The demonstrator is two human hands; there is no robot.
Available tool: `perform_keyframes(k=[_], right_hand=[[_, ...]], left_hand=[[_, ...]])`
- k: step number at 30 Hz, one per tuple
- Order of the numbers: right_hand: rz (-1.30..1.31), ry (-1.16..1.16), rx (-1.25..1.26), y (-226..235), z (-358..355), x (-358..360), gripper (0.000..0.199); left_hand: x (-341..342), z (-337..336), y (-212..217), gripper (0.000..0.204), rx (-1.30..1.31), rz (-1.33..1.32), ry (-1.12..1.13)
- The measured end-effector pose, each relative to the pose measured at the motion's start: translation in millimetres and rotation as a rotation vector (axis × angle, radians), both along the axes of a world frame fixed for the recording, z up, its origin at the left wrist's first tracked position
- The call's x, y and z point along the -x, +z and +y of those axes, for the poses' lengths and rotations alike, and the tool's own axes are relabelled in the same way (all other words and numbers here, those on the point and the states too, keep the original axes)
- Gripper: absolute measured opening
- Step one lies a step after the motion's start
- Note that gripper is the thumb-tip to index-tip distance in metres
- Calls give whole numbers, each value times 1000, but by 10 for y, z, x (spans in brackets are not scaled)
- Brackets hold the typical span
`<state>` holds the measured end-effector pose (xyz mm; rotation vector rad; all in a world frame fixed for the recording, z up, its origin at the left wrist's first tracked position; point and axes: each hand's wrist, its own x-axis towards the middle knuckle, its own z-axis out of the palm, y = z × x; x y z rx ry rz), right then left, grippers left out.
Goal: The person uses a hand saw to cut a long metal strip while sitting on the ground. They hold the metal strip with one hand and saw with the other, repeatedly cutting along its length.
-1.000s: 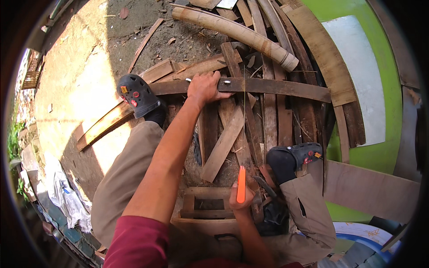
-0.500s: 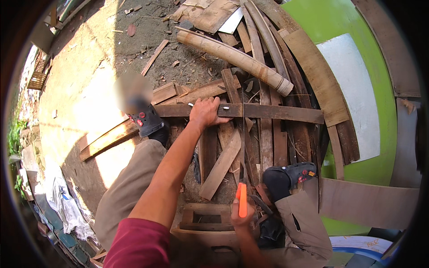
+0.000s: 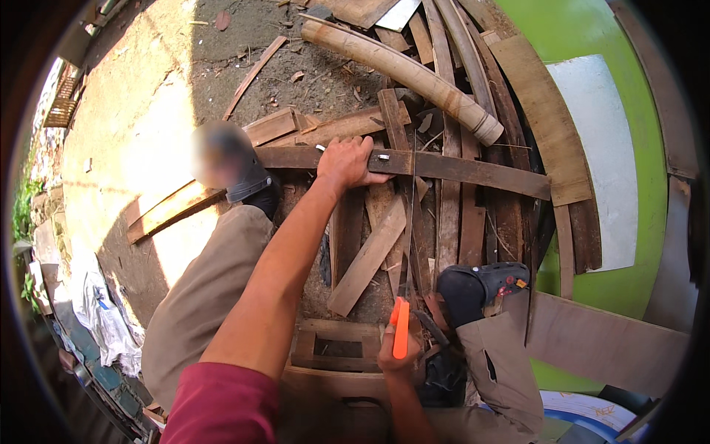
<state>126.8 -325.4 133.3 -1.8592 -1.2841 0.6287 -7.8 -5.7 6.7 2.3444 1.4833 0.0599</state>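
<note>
A dark wooden plank [image 3: 473, 171] lies crosswise over other boards, with small white pieces on its top. My left hand [image 3: 347, 162] grips it from above, left of its middle, the thumb along the near edge. In my right hand [image 3: 397, 351] is a handsaw [image 3: 401, 325] by its orange handle. Its thin blade points away from me and crosses the plank just right of my left hand. How deep the blade sits in the wood I cannot tell.
Loose boards [image 3: 370, 259] lie beneath the plank. A bamboo pole [image 3: 403, 70] rests beyond it. On the right are a green panel [image 3: 651, 214] and a white sheet [image 3: 603, 155]. A small wooden frame [image 3: 336, 326] is near me. My shod foot [image 3: 481, 285] is beside the boards.
The view has shifted slightly. My left hand keeps its hold on the plank, and the saw still crosses it at about the same place in my right hand.
</note>
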Motion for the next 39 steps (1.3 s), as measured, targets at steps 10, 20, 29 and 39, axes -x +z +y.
perform_keyframes(k=[10, 20, 29, 39], right_hand=[[134, -53, 21, -277, 1159, 31, 20], [105, -35, 81, -214, 806, -6, 14], [44, 13, 76, -74, 318, -89, 15], [286, -188, 25, 180, 1512, 107, 18]], left_hand=[[-16, 148, 90, 81, 24, 18, 7], [67, 85, 53, 75, -81, -54, 41], [-4, 122, 86, 81, -46, -10, 26], [-21, 137, 70, 83, -86, -25, 5]])
